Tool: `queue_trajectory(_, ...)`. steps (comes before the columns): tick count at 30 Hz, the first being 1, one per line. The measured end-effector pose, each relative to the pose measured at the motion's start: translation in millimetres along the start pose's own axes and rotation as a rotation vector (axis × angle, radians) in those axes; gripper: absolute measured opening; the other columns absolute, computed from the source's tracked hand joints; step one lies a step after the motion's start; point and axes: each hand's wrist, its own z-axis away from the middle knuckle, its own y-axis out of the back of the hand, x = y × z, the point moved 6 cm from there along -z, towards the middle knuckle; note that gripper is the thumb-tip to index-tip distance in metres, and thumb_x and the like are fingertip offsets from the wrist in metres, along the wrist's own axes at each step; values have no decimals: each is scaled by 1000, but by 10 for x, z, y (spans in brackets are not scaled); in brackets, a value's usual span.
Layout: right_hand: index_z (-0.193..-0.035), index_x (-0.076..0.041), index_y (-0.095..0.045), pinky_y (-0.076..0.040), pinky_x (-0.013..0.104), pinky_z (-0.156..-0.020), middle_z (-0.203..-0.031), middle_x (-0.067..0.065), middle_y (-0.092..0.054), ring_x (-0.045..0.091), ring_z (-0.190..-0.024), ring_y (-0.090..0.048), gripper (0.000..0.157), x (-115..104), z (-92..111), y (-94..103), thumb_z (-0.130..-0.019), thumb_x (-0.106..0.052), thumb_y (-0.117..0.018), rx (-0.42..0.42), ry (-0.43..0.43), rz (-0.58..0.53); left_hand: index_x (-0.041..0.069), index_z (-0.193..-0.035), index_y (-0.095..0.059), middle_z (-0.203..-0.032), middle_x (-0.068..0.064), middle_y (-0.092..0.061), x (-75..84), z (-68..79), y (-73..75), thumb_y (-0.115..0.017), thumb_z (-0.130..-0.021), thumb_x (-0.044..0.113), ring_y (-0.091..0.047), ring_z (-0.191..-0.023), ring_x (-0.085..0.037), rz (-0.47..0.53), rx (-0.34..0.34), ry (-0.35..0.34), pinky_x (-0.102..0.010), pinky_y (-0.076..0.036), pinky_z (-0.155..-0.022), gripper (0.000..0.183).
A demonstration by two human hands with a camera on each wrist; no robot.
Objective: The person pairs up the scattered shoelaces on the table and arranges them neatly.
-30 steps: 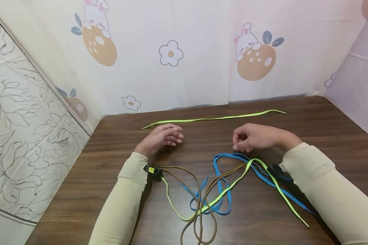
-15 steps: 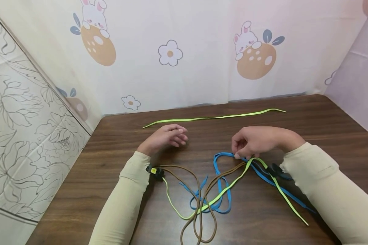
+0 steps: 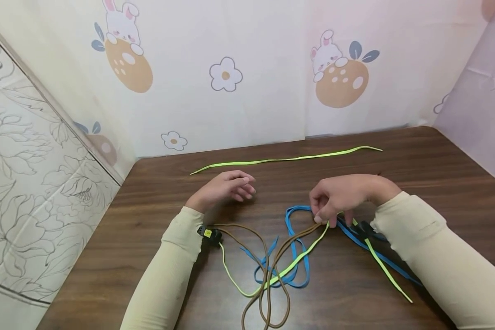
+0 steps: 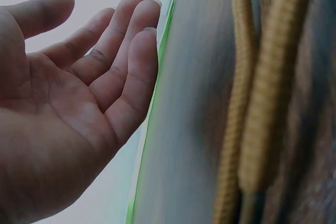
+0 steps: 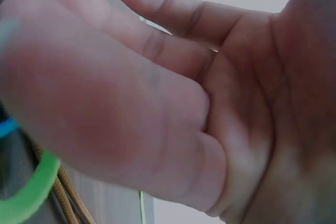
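My right hand [image 3: 339,195] reaches down over a tangle of laces, fingers bent and thumb near the index fingertip. Its fingertips are right at the yellow-green shoelace [image 3: 306,255], close to a blue shoelace [image 3: 289,224] and brown cord [image 3: 295,237]. The wrist view hides the fingertips' undersides, so I cannot tell whether they pinch a lace. My left hand [image 3: 229,187] hovers left of the tangle, fingers loosely bent, nothing in them; its palm shows in the left wrist view. Brown cord [image 4: 270,93] runs beside it there.
A separate yellow-green shoelace [image 3: 268,161] lies stretched along the back of the dark wooden table [image 3: 148,256]. Behind stands a wall covering [image 3: 268,105] with rabbit prints. A black device [image 3: 210,233] is at the left wrist, another [image 3: 360,229] at the right.
My right hand has come down and toward me, from behind the tangle onto the yellow-green shoelace. My left hand has drifted slightly right. The laces lie almost as before.
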Motion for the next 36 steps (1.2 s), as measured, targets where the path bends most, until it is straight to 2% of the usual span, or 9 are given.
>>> queue_trajectory(10, -94, -11, -68, -59, 41, -58, -90, 8, -70, 26, -78, -71, 17, 10, -51, -71, -94, -28, -70, -32, -3, 4, -7, -134, -53, -110, -18, -69, -6, 15, -12, -48, -107, 22, -69, -100, -29, -2, -10, -23, -38, -56, -86, 40)
queue_trajectory(17, -100, -7, -68, -59, 37, -72, -91, 9, -71, 25, -82, -71, 20, -18, -75, -35, -99, -27, -64, -14, 69, -40, -7, -134, -53, -110, -18, -69, 3, 7, -34, -48, -107, 21, -69, -101, -30, -4, -19, -18, -37, -56, -85, 39)
queue_trajectory(21, -107, -4, -66, -58, 37, -77, -94, 12, -70, 27, -87, -70, 22, -45, -89, 17, -100, -25, -63, 40, 150, -88, -7, -134, -53, -110, -18, -69, 16, 1, -51, -49, -107, 21, -69, -101, -31, -3, -21, -20, -38, -56, -86, 38)
queue_trajectory(27, -117, -1, -62, -58, 37, -80, -100, 10, -70, 27, -92, -69, 29, -86, -120, 124, -101, -25, -63, 176, 289, -92, -4, -134, -53, -113, -18, -68, 15, -13, -119, -50, -107, 20, -68, -103, -30, -33, -81, -30, -39, -55, -88, 36)
queue_trajectory(31, -116, 0, -63, -58, 40, -81, -105, 10, -70, 31, -93, -70, 26, -112, -117, 215, -102, -22, -61, 277, 360, -123, -3, -137, -52, -115, -17, -68, 38, -15, -173, -51, -107, 20, -68, -103, -29, -67, -137, -43, -39, -55, -88, 37)
queue_trajectory(36, -112, -1, -65, -58, 39, -82, -107, 12, -71, 36, -95, -69, 20, -129, -109, 273, -102, -18, -61, 321, 401, -174, -3, -139, -49, -115, -16, -69, 70, -10, -218, -49, -107, 21, -69, -99, -30, -92, -170, -48, -40, -56, -85, 40)
